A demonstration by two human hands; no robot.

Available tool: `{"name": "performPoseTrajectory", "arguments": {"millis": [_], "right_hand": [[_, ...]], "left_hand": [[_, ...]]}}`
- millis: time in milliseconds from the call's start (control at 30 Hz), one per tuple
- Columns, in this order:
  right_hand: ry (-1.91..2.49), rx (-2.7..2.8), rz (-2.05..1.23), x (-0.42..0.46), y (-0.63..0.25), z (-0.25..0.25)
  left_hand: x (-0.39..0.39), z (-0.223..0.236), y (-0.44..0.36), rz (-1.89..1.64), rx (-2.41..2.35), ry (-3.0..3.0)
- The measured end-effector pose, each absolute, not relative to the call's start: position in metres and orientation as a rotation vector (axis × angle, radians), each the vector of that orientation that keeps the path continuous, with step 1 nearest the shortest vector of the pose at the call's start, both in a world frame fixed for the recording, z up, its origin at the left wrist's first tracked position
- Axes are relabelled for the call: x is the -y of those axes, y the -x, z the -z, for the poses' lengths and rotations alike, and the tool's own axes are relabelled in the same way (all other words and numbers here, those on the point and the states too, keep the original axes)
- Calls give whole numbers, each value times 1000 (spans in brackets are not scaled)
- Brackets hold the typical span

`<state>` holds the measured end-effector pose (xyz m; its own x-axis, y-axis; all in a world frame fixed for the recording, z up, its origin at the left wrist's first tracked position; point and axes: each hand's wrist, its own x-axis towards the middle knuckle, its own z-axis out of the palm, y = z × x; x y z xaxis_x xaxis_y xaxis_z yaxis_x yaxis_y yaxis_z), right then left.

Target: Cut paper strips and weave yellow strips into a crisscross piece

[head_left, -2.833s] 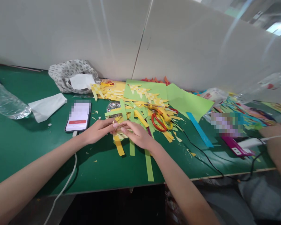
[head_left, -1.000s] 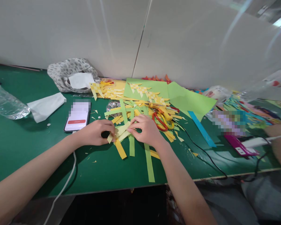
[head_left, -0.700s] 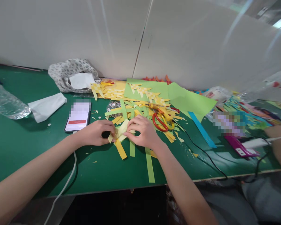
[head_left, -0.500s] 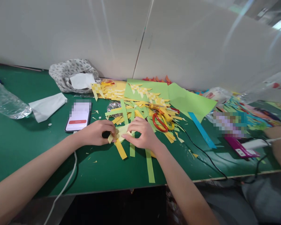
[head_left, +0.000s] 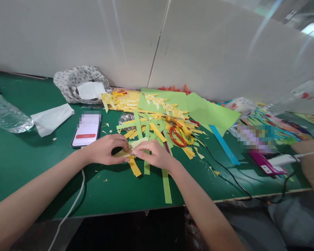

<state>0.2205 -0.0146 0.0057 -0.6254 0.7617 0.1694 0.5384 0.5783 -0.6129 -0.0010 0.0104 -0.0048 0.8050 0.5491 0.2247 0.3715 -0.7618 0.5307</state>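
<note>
My left hand is closed, its thumb and fingers pinching folded paper strips. My right hand is closed too, its fingertips meeting the left ones on the same strips. A pale yellow-green strip slants up from between the hands, and a deeper yellow strip hangs down below them. The fold itself is mostly hidden by my fingers. Behind the hands lies a pile of green and yellow strips; one long green strip runs under my right wrist. Red-handled scissors rest right of the pile.
A phone with a white cable lies left of my hands. A clear bottle and a patterned cloth bag are farther left. Folded yellow paper fish-like shapes lie behind. At right are a blue strip, a purple power strip and another person's arm.
My right hand has moved left and slightly down, bringing its fingertips against the left ones. The pale strip now shows less between the hands. My left hand has hardly moved.
</note>
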Motion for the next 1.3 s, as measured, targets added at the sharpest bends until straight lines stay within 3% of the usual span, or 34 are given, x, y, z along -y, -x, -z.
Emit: {"name": "performPoseTrajectory", "arguments": {"millis": [100,233,367,567,800,900,1067,1300], "right_hand": [[1187,2200,-665,5,-225,0],[1658,1909,-95,-14,-243,8],[1932,1922,56,-24,-259,13],[1764,1831,-73,-23,-256,11],[1399,1524,-719,-19,-240,12],[1409,1476,-733,-15,-236,12],[1491,1422,-474,-14,-240,8],[1381,1150,-909,-19,-243,9]], "left_hand": [[-12,10,0,-529,-709,-2547],[-13,13,1,-525,-687,-2549],[-13,13,2,-527,-691,-2560],[-13,13,1,-544,-688,-2562],[-12,11,0,-562,-683,-2568],[-13,11,0,-573,-673,-2567],[-12,11,0,-540,-678,-2569],[-12,11,0,-556,-683,-2585]]}}
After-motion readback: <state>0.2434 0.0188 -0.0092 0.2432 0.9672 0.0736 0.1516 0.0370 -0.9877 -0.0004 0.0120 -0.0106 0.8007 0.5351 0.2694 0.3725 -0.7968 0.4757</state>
